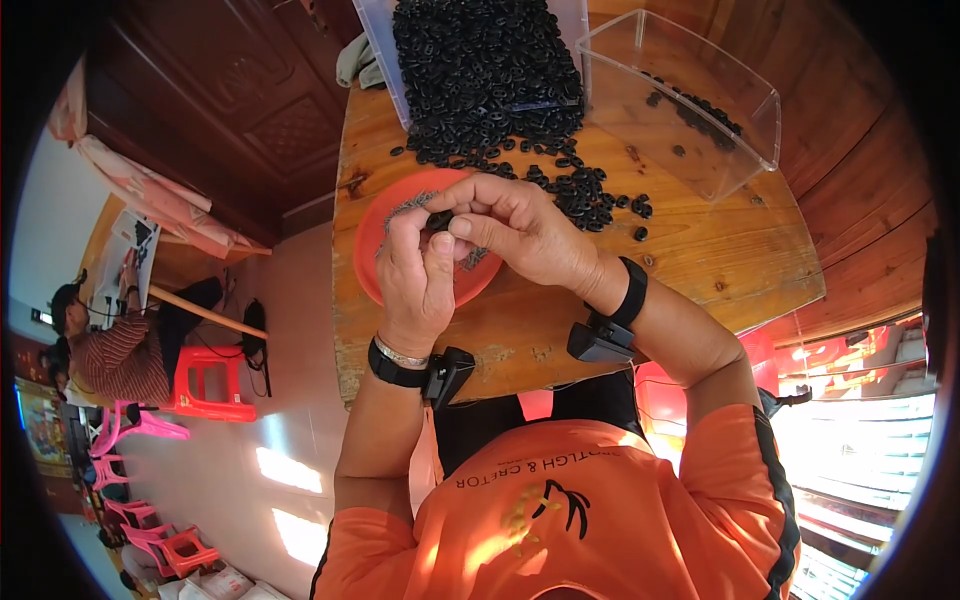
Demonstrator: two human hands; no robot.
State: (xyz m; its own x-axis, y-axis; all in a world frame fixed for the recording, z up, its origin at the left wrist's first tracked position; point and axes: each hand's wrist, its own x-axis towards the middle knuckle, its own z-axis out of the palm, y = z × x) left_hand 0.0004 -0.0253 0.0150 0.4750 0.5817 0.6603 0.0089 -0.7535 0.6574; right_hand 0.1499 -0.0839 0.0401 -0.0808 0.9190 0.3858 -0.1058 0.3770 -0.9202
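Note:
Over a round orange-red dish, both my hands meet at one small black oval plastic piece. My left hand pinches it between thumb and fingers. From the right, my right hand closes its thumb and forefinger on the same piece. Inside the dish lie many small grey metal pins or screws, partly hidden under my fingers. Just beyond the dish, loose black oval pieces like the held one are scattered on the wooden table.
A heap of black pieces spills from a tipped clear bin at the far side. To its right stands a clear plastic box with some pieces inside. At the left, another person sits near a red stool.

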